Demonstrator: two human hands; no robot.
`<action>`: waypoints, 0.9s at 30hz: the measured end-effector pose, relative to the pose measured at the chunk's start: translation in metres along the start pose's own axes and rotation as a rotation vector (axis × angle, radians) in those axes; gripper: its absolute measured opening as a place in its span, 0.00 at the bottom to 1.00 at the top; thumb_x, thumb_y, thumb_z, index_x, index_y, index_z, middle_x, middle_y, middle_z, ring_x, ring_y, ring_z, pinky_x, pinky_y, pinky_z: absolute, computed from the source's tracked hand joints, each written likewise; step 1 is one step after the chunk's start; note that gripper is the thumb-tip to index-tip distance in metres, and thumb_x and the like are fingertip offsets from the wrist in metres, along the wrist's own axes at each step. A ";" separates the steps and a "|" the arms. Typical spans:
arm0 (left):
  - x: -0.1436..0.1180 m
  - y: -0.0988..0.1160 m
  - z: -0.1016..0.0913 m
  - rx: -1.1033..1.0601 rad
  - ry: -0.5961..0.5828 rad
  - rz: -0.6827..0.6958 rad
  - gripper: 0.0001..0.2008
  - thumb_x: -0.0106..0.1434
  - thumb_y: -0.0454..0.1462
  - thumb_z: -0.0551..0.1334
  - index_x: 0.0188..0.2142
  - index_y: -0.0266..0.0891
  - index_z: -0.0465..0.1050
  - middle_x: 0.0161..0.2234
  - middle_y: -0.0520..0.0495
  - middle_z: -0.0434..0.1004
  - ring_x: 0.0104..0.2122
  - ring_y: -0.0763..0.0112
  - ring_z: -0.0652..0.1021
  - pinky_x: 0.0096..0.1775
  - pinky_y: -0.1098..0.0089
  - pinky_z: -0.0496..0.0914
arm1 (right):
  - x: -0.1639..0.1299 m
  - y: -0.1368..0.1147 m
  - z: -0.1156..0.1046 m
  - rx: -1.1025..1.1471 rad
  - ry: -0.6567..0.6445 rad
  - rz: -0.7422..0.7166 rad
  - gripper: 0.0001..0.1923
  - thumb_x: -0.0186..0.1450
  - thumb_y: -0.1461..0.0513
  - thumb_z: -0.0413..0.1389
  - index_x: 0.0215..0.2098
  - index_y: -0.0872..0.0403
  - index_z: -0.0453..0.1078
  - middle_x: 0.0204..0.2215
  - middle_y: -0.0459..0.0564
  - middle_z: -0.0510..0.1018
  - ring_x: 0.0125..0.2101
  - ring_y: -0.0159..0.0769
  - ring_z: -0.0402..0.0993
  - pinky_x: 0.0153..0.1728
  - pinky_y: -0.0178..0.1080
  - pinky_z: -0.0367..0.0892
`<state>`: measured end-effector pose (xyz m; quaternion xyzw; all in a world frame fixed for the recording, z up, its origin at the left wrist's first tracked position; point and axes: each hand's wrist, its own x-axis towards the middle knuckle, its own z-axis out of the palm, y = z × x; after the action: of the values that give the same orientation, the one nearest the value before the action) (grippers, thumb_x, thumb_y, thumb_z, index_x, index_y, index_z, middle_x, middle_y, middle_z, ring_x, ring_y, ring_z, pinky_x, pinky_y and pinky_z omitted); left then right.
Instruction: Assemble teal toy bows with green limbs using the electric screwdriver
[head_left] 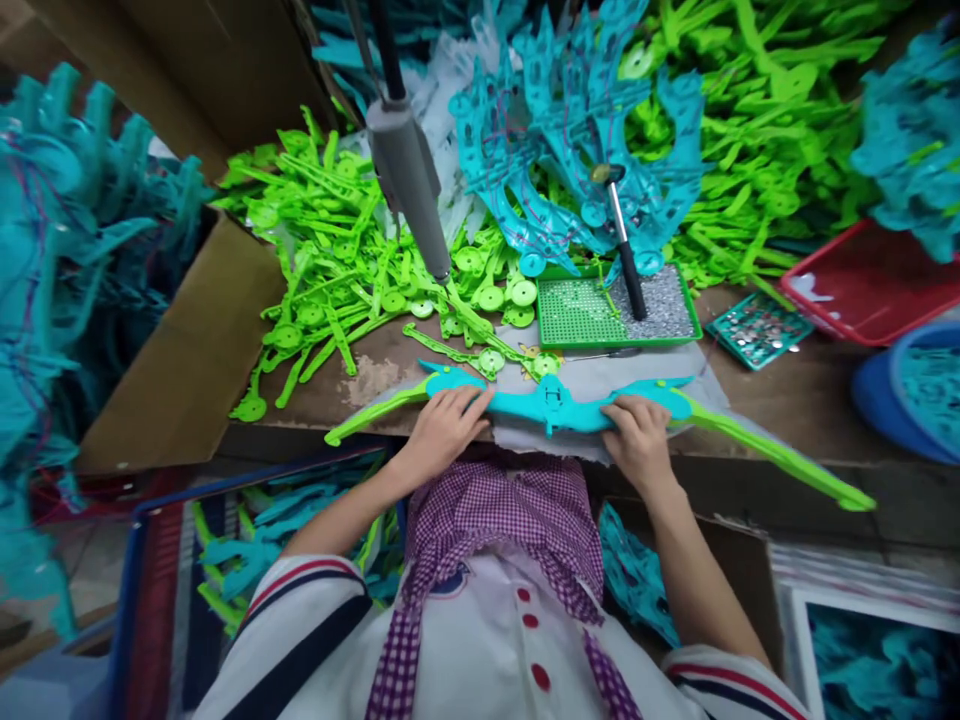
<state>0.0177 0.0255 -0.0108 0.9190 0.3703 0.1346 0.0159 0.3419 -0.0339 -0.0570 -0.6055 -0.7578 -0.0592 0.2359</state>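
A toy bow (555,403) with a turquoise middle and bright green limbs lies across the near edge of the workbench. My left hand (444,428) grips its left turquoise part, beside the left green limb (375,412). My right hand (639,440) holds the right turquoise part, from which the right green limb (780,458) runs out past the bench edge. A grey cloth (592,378) lies under the bow's centre.
A hanging grey power screwdriver (409,175) points down at a heap of green plastic parts (337,270). A green tray of screws (615,308) holds a black-handled hammer (624,255). Turquoise bow frames (577,140) are stacked behind. A red tray (877,285) stands right; boxes of parts sit below.
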 end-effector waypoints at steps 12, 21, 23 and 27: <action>-0.022 0.034 0.018 -0.261 0.058 -0.163 0.19 0.71 0.41 0.59 0.58 0.39 0.70 0.57 0.37 0.74 0.58 0.54 0.74 0.56 0.53 0.71 | 0.161 0.044 -0.035 0.109 -0.037 0.424 0.23 0.73 0.52 0.49 0.55 0.61 0.70 0.52 0.63 0.74 0.54 0.42 0.69 0.55 0.45 0.61; 0.047 0.022 -0.003 -0.604 -0.173 -0.199 0.21 0.69 0.45 0.62 0.59 0.44 0.69 0.53 0.43 0.74 0.54 0.60 0.75 0.56 0.58 0.71 | 0.234 0.080 0.039 -0.079 -0.062 0.521 0.16 0.69 0.61 0.52 0.47 0.65 0.72 0.50 0.69 0.74 0.56 0.55 0.64 0.55 0.55 0.57; 0.063 0.020 0.002 -0.593 -0.252 -0.136 0.23 0.68 0.46 0.62 0.60 0.43 0.68 0.54 0.43 0.73 0.54 0.59 0.75 0.55 0.58 0.70 | 0.238 0.077 0.034 -0.014 0.004 0.602 0.15 0.69 0.62 0.51 0.47 0.64 0.72 0.50 0.67 0.75 0.53 0.51 0.68 0.53 0.52 0.60; 0.067 0.024 0.014 -0.374 -0.378 -0.008 0.34 0.67 0.47 0.63 0.68 0.45 0.56 0.55 0.40 0.70 0.53 0.56 0.73 0.54 0.57 0.69 | 0.228 0.067 0.004 0.384 0.056 0.750 0.16 0.73 0.60 0.45 0.47 0.63 0.69 0.34 0.54 0.76 0.33 0.32 0.71 0.40 0.40 0.65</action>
<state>0.0838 0.0556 -0.0055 0.9074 0.3329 0.0264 0.2550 0.3682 0.1880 0.0241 -0.7825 -0.4757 0.1567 0.3700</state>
